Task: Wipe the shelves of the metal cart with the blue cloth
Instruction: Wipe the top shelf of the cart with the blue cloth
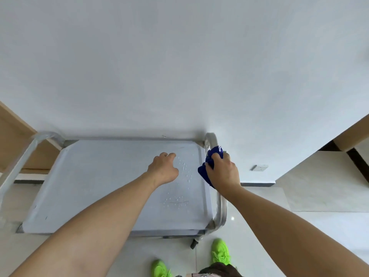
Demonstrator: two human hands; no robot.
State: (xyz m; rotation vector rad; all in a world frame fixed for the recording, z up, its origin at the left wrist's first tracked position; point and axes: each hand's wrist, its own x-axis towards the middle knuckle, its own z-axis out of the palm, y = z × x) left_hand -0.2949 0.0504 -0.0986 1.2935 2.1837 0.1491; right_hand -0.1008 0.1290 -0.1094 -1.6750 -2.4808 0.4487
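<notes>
The metal cart's top shelf [95, 182] lies below me against a white wall, with water droplets [184, 168] scattered over its right part. My right hand [223, 172] grips the bunched blue cloth [211, 158] at the shelf's right edge, against the cart's right handle rail [211, 139]. My left hand [164, 168] hovers over the right-centre of the shelf, beside the droplets, fingers loosely curled and holding nothing. Lower shelves are hidden under the top one.
The cart's left handle rail [26, 156] rises at the left, beside a wooden cabinet [12, 144]. A wall socket [259, 167] sits low on the wall to the right. My green shoes [220, 250] stand on the tiled floor by a cart wheel [194, 243].
</notes>
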